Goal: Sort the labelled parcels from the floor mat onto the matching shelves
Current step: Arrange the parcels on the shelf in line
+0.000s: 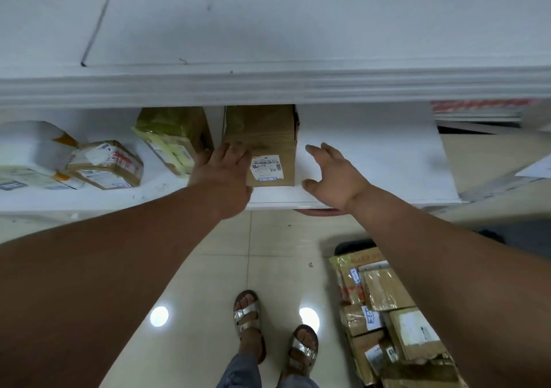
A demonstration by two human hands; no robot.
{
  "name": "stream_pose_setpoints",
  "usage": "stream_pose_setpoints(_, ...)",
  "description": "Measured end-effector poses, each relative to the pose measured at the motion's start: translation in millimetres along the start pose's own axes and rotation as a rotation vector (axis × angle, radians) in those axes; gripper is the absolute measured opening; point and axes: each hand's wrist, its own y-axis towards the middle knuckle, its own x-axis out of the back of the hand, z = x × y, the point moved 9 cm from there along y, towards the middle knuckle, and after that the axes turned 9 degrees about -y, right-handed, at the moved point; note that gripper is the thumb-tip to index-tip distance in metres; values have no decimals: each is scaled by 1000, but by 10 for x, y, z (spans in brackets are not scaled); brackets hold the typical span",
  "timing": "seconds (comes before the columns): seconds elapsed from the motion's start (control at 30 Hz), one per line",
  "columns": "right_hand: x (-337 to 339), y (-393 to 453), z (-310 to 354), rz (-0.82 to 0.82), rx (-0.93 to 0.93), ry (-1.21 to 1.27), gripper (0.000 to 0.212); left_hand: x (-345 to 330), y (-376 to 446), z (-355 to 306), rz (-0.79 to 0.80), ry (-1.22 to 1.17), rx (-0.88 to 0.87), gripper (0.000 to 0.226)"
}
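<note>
Pale glossy floor tiles fill the near ground, with two ceiling lights mirrored in them and the person's sandalled feet standing square to the shelving. Low on the right, the waiting parcels lie heaped on a dark floor mat; they are brown, tape-wrapped boxes, several bearing small handwritten white tags, presumably the codes that say which shelf each belongs on.

Further out, both arms reach to the white shelf. The left hand lies against the left side and top of a cardboard box, fingers draped over it, seemingly steadying it or nudging it back. The right hand is released, fingers spread and relaxed, hovering just beside the box's right face without touching it; it looks as if it has just let go, or stands ready to square the box up.

That box stands on the shelf near the front edge, its printed barcode label and a small handwritten tag turned outward, probably so the code stays readable. Close on its left sits a yellow-green wrapped parcel. Beyond that are a taped carton and a white package. An upper shelf overhangs everything.
</note>
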Motion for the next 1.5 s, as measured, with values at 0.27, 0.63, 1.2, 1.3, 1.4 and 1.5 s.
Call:
stream_pose_setpoints(0.27,-102,-938,-461,46,-97,-37,71,-51,-658,-650,67,3,-68,70)
stream_pose_setpoints(0.63,-378,-2796,-1436,27,-443,-1,61,-406,-1360,-1853,172,46,-352,68)
stream_pose_setpoints(1.2,-1632,-5358,-2273,49,-896,249,56,-974,-2594,-3490,182,161,-768,65)
stream_pose_setpoints(1.3,-1842,-5591,-2472,62,-932,314,54,-1146,-2662,-3763,203,187,-787,61)
stream_pose_setpoints(1.4,-2033,-5758,-2682,88,-940,388,55,-1321,-2694,-4047,233,218,-791,60)
stream_pose_setpoints(1.5,-2205,-5896,-2926,146,-941,428,54,-1509,-2732,-4345,297,240,-782,58)
